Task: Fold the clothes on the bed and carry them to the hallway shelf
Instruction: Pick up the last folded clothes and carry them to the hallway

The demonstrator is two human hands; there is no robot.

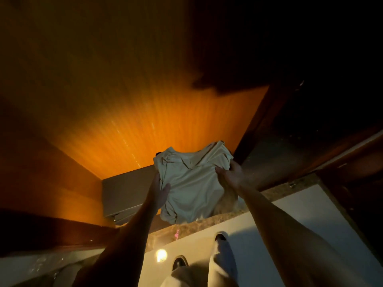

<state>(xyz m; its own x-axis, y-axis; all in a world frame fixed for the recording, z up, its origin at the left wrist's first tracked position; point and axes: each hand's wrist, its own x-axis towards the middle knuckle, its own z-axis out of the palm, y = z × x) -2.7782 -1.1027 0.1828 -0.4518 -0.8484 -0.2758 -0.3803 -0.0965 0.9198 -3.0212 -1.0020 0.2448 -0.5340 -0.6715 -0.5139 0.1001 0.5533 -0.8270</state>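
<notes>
- You've got a cream cloth (192,181) (a folded top by the look of it, rumpled at the edges) held out in front of you with both hands, arms stretched forward.
- Your left hand (160,190) is on the cloth's left edge, thumb lying across the top of the fabric and the fingers tucked underneath, so it's gripping it.
- Your right hand (232,172) is clamped on the upper right corner, fingers curled over a bunch of fabric there.
- The cloth hangs over the near end of an orange wood shelf (145,129), which is lit bright in the middle and goes dark toward the edges. Whether the cloth's underside is already touching anything, you can't tell from this angle.
- Just left of the cloth, and partly under it, there's a flat grey box (126,193) sitting on the shelf's near part.
- A brown stone strip (207,223) runs along the front below the cloth, and past that the floor (290,220) is pale and glossy, with a small round light reflection near your feet.
- Both of your shoes are in view down there: the left shoe (179,263) is dark-toed, the right shoe (220,238) steps ahead, with pale trousers (219,264) above them.
- Dark wood framing (259,121) rises along the shelf's right side.
</notes>
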